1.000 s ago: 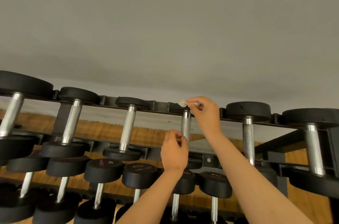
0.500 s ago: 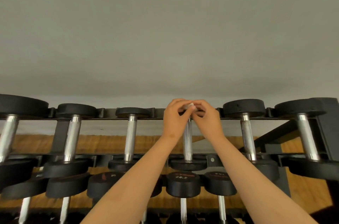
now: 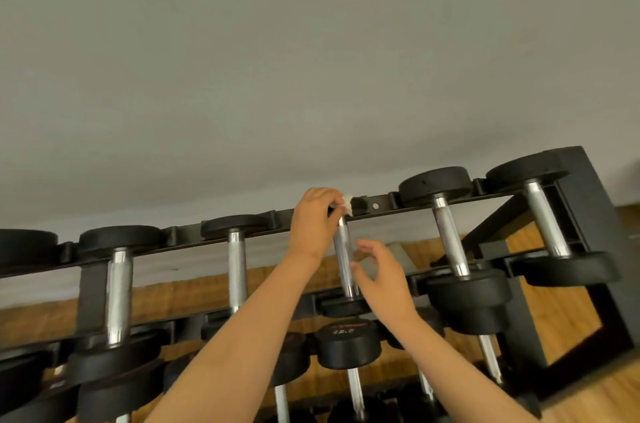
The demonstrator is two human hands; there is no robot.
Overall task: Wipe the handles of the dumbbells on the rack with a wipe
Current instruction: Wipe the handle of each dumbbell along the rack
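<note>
The left hand [image 3: 313,221] pinches the wipe [image 3: 347,203] against the top of a dumbbell handle [image 3: 344,256] on the upper tier of the rack [image 3: 595,214] — the right hand [image 3: 381,279], loose and empty, hovers just beside it.

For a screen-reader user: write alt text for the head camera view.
A person's left hand grips a white wipe at the far end of a chrome dumbbell handle on the top tier of a black rack. The right hand is open close beside the handle's lower half. More dumbbells sit alongside and below.
</note>
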